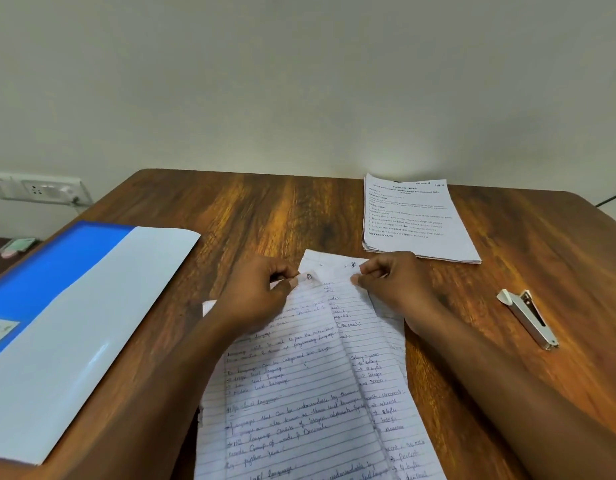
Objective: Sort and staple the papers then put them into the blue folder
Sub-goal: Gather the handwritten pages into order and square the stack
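Papers (310, 375) pinched at top corners

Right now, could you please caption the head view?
Both hands pinch handwritten pages between blue folder and stapler.

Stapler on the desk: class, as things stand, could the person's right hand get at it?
Probably yes: the stapler lies in the open just beside the right hand, but that hand pinches a handwritten sheet.
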`<control>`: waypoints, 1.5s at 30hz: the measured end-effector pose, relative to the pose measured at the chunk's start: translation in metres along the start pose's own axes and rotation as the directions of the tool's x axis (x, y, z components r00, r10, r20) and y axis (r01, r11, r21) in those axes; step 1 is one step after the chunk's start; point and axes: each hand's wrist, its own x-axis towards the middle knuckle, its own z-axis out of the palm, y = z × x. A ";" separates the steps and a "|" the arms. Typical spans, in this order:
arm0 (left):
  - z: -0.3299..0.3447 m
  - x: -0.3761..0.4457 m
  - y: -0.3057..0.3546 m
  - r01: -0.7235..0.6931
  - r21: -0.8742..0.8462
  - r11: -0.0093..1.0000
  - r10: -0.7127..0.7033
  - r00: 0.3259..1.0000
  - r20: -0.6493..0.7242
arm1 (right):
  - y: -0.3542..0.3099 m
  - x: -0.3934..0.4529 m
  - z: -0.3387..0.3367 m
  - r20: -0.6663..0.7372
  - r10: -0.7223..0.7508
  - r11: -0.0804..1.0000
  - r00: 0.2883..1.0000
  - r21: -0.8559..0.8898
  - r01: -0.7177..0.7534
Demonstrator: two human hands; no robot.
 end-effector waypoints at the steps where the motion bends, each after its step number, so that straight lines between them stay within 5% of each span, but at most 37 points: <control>1: 0.002 -0.001 0.001 -0.014 0.018 1.000 0.015 1.000 -0.023 | -0.001 -0.002 0.001 0.005 0.006 0.996 1.000 0.087 -0.006; 4: 0.008 -0.002 0.003 -0.073 -0.008 0.997 0.072 0.994 -0.081 | -0.008 -0.011 0.003 0.072 -0.013 0.947 0.997 0.321 -0.011; 8: 0.017 -0.004 0.004 -0.180 -0.007 0.984 0.176 0.969 -0.172 | -0.013 -0.020 0.011 0.101 -0.053 0.905 0.993 0.424 0.005; 17: 0.027 -0.006 0.010 -0.227 0.003 0.974 0.215 0.919 -0.330 | -0.005 -0.021 0.018 0.099 -0.152 0.915 0.984 0.391 0.102; 34: 0.032 -0.002 0.003 -0.285 0.134 0.949 0.314 0.893 -0.324 | 0.002 -0.018 0.024 0.036 -0.289 0.898 0.957 0.358 0.258; 45: 0.031 -0.006 0.011 -0.195 0.056 0.979 0.202 0.910 -0.362 | 0.000 -0.022 0.022 0.023 -0.339 0.893 0.941 0.323 0.314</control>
